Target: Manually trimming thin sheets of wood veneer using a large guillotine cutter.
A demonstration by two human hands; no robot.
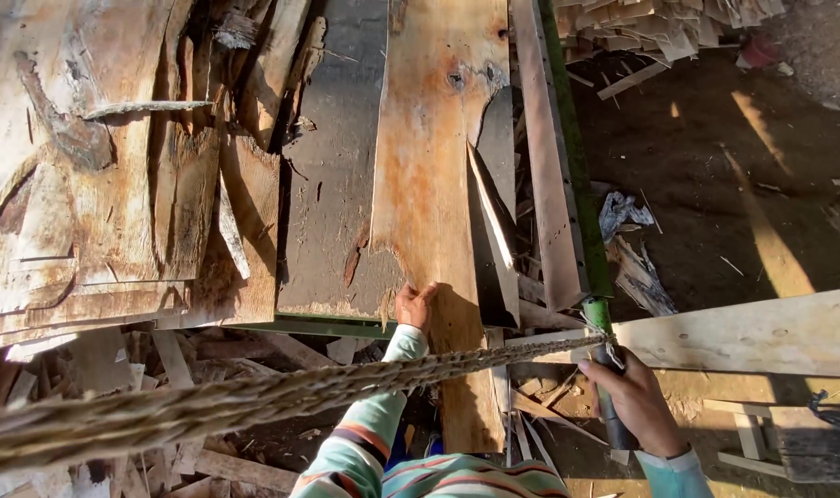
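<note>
The left hand (pixel 414 306) lies with its fingers curled on the long, pale orange-stained wooden plank (pixel 438 184), which rests lengthwise on the surface of rough grey boards (pixel 332 184), its near end hanging over the edge. The right hand (pixel 634 398) is closed around a dark upright post (pixel 612 406) beside the green metal rail (pixel 577 157). A thick braided straw rope (pixel 254 397) crosses the foreground.
</note>
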